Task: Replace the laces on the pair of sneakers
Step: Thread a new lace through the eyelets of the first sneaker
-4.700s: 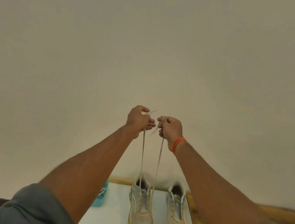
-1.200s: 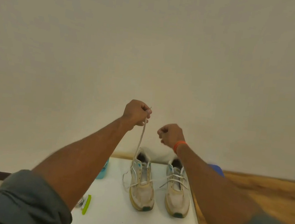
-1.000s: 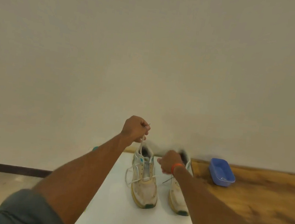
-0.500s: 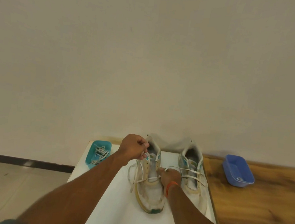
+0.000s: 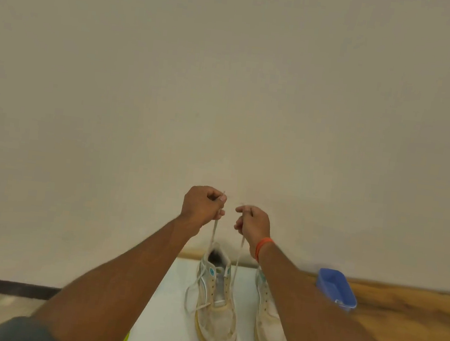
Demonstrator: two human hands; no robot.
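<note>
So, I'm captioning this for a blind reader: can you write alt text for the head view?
Two raised hands, left hand and right hand, each pinch one end of a pale lace pulled up from the left sneaker on a white table. The right sneaker stands beside it; a blue tray sits on the wooden surface at right.

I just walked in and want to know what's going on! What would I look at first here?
First you'd spot the two hands raised in the middle, the left hand and right hand, each pinching one end of a shoelace. The lace runs down to the left sneaker on the white table, beside its twin, the right sneaker. A blue tray sits to the right on the wooden surface.
</note>
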